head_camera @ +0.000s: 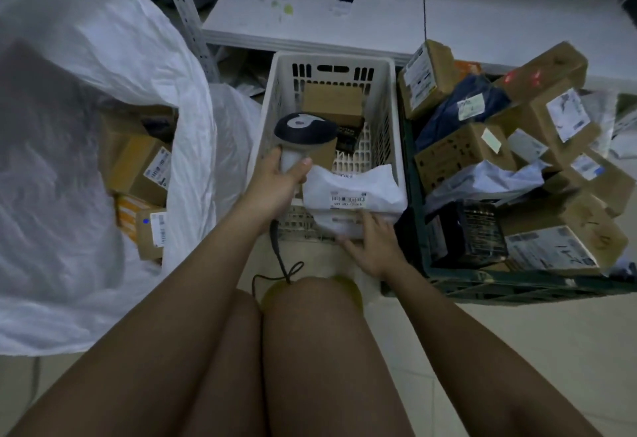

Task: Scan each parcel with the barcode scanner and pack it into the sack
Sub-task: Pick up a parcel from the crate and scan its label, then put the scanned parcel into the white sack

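My left hand (279,178) grips the handle of the barcode scanner (303,133), whose dark head sits above the white crate (272,105). Its cable (279,264) trails down toward my knees. A white poly-bag parcel (351,191) with a barcode label facing up lies at the crate's near end. My right hand (372,243) holds the near edge of that parcel, fingers curled under it. The big white sack (86,98) stands open on the left, with several cardboard parcels (141,167) inside it.
A dark green crate (482,281) on the right is heaped with cardboard boxes (458,154) and bagged parcels; a red scanner spot shows on a top box (541,74). More boxes (332,102) lie in the white crate. A white table (379,23) stands behind. My knees fill the foreground.
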`<move>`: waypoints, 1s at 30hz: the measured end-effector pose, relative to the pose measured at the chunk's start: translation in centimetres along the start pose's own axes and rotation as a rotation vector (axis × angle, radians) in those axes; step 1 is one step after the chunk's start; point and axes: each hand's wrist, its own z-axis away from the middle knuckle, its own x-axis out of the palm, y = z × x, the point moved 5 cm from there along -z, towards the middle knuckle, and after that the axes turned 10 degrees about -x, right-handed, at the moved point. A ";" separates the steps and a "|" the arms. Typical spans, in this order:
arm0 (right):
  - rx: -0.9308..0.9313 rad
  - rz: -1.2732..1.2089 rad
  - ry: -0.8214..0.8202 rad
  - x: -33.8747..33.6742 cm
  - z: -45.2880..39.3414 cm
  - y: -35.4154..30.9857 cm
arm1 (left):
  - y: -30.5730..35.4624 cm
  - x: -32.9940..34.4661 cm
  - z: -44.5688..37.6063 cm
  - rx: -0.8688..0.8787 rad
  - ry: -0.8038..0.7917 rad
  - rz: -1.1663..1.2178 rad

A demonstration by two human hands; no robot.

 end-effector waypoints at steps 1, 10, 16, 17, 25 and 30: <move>0.005 -0.039 0.043 -0.4 -0.4 -0.1 | -0.1 0.0 -0.1 -0.004 0.002 0.005; 0.090 0.203 0.172 -2.9 -4.2 1.1 | -0.3 0.3 -0.1 -0.007 0.018 0.028; 0.207 0.288 0.062 -4.6 -5.7 2.4 | -0.6 0.3 -0.5 -0.030 0.019 0.035; 0.219 0.314 0.025 -4.5 -5.8 2.5 | -0.5 0.3 -0.5 -0.030 0.021 0.035; 0.305 0.327 -0.039 -3.6 -5.8 2.4 | -0.5 0.8 -0.3 -0.020 0.037 0.034; 0.327 0.162 0.008 -4.3 -6.5 2.2 | -0.7 0.7 -0.3 -0.026 0.034 0.057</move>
